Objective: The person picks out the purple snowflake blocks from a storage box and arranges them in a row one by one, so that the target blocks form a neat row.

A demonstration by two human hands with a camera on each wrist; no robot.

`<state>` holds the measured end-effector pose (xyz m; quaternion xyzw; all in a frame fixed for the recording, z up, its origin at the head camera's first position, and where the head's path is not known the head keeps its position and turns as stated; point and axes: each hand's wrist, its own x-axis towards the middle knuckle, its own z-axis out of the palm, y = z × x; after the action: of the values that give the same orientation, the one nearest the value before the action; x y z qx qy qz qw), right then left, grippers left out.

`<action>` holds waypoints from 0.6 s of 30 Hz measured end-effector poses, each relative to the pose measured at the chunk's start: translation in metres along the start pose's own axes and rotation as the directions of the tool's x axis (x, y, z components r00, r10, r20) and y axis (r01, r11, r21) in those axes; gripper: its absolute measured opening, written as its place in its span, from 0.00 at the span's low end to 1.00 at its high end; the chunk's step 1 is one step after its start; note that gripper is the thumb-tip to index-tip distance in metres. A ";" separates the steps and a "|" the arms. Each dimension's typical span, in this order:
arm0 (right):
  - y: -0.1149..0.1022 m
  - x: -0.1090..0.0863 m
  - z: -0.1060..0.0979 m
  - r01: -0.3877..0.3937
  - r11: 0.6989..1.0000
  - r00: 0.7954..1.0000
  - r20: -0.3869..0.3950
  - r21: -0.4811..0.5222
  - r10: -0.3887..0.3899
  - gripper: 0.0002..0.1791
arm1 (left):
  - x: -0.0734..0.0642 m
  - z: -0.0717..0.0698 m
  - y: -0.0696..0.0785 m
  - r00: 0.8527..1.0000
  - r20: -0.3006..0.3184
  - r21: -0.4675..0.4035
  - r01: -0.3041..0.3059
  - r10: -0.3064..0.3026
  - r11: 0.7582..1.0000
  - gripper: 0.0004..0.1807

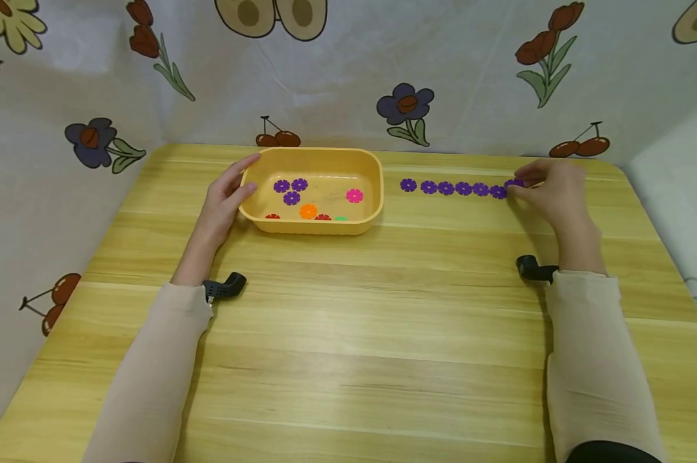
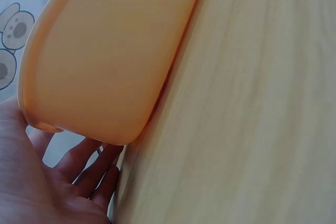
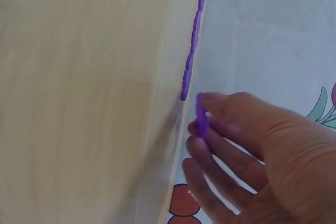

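Observation:
My left hand point(image 1: 217, 207) holds the left end of a yellow plastic tub point(image 1: 314, 227), thumb over the rim and the other fingers along the outside. Purple flower-shaped notched discs point(image 1: 292, 198) lie in the tub with a pink disc point(image 1: 355, 195), an orange disc point(image 1: 308, 211) and partly hidden red and green ones. To the tub's right, several purple discs point(image 1: 463, 188) form a row on the table. At the row's right end my right hand point(image 1: 559, 196) pinches another purple disc point(image 3: 201, 116) between thumb and fingertips, just above the tabletop in the right wrist view.
The wooden table point(image 1: 348, 334) ends in a back edge close behind the tub and the row. A white patterned cloth point(image 1: 470, 77) hangs behind it. Each wrist wears a black camera mount, one being the left mount point(image 1: 226, 286).

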<state>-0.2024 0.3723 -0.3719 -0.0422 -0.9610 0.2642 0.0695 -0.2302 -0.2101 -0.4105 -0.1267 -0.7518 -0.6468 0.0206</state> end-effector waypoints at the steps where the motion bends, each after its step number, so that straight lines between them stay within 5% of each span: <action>1: 0.002 0.000 0.000 0.000 1.000 1.000 0.007 -0.006 0.000 0.22 | 0.000 0.000 0.000 1.000 0.000 0.001 0.000 0.000 1.000 0.28; 18: 0.006 0.000 -0.001 -0.003 1.000 0.999 0.040 0.017 0.002 0.21 | -0.001 -0.001 0.000 1.000 -0.002 0.021 0.003 -0.003 1.000 0.28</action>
<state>-0.2017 0.3780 -0.3746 -0.0375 -0.9598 0.2735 0.0505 -0.2294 -0.2111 -0.4104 -0.1246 -0.7589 -0.6389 0.0216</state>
